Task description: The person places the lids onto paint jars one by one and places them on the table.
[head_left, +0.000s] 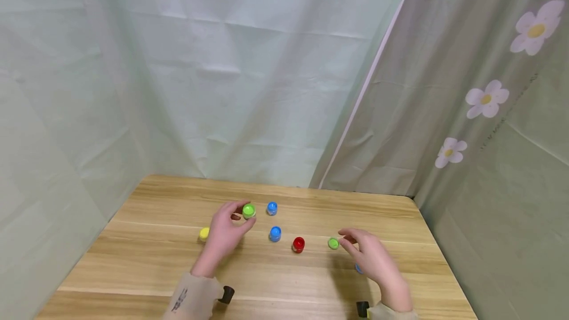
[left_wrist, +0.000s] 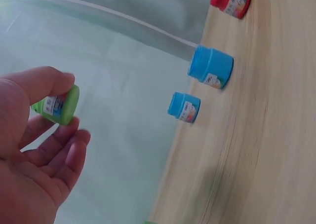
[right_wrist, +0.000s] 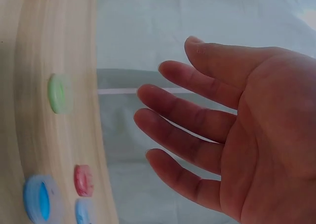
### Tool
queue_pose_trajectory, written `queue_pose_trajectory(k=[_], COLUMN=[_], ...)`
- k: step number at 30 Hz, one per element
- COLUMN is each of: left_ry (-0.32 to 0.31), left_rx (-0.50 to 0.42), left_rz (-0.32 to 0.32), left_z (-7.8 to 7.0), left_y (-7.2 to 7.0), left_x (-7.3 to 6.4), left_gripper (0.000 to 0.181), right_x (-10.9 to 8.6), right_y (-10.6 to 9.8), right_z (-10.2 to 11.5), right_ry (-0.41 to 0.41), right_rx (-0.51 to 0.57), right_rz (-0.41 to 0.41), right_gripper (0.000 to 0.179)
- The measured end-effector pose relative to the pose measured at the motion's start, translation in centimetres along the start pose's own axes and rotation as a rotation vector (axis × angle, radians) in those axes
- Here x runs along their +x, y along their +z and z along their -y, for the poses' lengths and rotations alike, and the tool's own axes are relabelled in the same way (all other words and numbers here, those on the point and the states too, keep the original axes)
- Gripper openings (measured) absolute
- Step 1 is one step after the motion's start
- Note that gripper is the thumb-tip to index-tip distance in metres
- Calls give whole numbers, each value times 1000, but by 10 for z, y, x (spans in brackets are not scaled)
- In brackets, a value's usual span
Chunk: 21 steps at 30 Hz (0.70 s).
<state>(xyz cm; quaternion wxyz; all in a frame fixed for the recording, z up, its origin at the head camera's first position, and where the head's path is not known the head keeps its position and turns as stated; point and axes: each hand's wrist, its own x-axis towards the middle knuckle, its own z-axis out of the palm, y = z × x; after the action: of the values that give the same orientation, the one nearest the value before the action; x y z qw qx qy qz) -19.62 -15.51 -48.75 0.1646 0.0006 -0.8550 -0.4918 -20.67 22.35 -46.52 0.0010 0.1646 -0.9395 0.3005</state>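
Between thumb and fingers, my left hand point(head_left: 225, 227) pinches a small green paint jar point(head_left: 249, 211) above the table; in the left wrist view its label and wide green bottom or top end show point(left_wrist: 70, 105). My right hand point(head_left: 371, 257) hovers with loosely bent, spread fingers, holding nothing. Just left of its fingertips is a green lid point(head_left: 333, 243), lying on the table; the right wrist view has the hand point(right_wrist: 276, 130) apart from it. Two blue paint jars point(head_left: 275, 234) and a red paint jar point(head_left: 299, 245) stand between the hands.
A yellow jar or lid point(head_left: 204, 233) is partly hidden behind the left wrist. Beneath the right hand lies a blue lid point(right_wrist: 30, 199), with a red lid point(right_wrist: 83, 180) and another blue piece point(right_wrist: 84, 211) beyond. Curtains point(head_left: 249, 88) enclose the wooden table point(head_left: 284, 280).
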Motion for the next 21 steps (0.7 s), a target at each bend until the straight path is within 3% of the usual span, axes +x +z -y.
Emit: queue_pose_trajectory(k=[11, 21], left_ry=[-85, -32], left_rx=[-152, -192], left_rz=[21, 41], left_z=[-3, -2], left_y=[4, 8], left_x=[-12, -15], left_gripper=[43, 41], right_x=[16, 23], right_y=[31, 48], right_z=[-8, -16], right_ry=[4, -12], right_rx=[-14, -89], right_rz=[59, 35], right_gripper=[30, 34])
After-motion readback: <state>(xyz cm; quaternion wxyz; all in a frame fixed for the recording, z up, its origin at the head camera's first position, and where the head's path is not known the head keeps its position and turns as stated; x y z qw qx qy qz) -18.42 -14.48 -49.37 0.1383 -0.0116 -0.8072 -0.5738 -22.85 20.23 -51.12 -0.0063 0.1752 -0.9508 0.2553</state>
